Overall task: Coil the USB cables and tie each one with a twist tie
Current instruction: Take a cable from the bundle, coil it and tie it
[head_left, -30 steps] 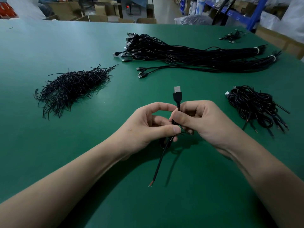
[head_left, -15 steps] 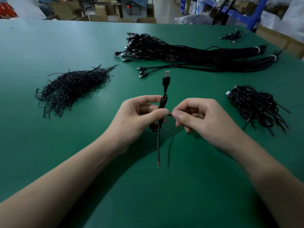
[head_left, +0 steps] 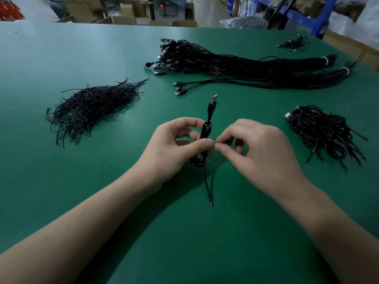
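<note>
Tying looks to be the step in hand. From the head view, the left hand (head_left: 174,148) grips the coiled USB cable (head_left: 206,130) upright, plug up. The right hand (head_left: 260,148), thumb-tip to thumb-tip with it, pinches what is probably a twist tie, too small to see. Next: twist tight. Finished coils (head_left: 324,134) lie loose on the table (head_left: 61,58), right of the right hand. Cardboard boxes (head_left: 123,19) stand far beyond, contents hidden.

Bare forearms (head_left: 86,220); left hand (head_left: 176,144) and right hand (head_left: 262,148) bare, nails (head_left: 209,142) seemingly short.

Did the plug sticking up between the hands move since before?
Yes. The USB plug went away from the person, closer to the long cable bundle.
</note>
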`<control>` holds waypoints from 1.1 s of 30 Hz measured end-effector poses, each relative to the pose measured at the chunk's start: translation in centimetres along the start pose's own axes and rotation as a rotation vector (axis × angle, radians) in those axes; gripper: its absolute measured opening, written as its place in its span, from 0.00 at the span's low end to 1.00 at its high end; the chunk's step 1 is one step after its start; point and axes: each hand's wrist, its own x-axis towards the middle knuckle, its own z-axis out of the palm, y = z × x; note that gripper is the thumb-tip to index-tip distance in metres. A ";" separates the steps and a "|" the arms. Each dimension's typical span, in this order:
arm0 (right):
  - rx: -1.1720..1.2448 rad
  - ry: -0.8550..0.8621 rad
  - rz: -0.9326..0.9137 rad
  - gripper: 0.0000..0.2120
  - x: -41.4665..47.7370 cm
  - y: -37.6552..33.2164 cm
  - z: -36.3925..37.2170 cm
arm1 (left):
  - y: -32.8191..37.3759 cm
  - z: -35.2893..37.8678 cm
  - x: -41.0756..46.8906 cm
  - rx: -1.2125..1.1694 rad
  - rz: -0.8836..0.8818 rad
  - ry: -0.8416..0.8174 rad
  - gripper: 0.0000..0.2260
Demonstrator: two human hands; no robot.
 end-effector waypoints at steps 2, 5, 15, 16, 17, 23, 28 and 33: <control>-0.069 0.052 0.006 0.05 0.0 -0.5 0.0 | -0.1 0.1 0.0 0.015 0.006 0.026 0.16; 0.028 0.034 0.048 0.05 -0.1 -1.0 0.6 | -0.5 0.1 0.1 0.022 0.007 0.078 0.14; 0.596 -0.093 0.271 0.06 0.3 -0.3 0.5 | -0.2 -0.4 0.3 -0.098 0.000 0.101 0.12; 0.605 -0.058 0.305 0.07 0.4 -0.1 0.3 | -0.1 -0.4 0.3 -0.108 0.008 0.086 0.12; 0.616 -0.030 0.345 0.07 0.5 0.2 0.1 | 0.1 -0.3 0.2 -0.105 0.020 0.067 0.12; 0.868 -0.360 0.514 0.12 0.5 0.2 -0.3 | 0.7 0.0 -0.1 -0.017 0.128 -0.037 0.13; 0.974 -0.525 0.539 0.12 0.4 0.7 -0.8 | 1.2 -0.1 -0.5 0.133 0.238 -0.082 0.14; 1.074 -0.597 0.548 0.11 0.2 0.8 -0.9 | 1.3 -0.2 -0.7 0.293 0.326 -0.061 0.14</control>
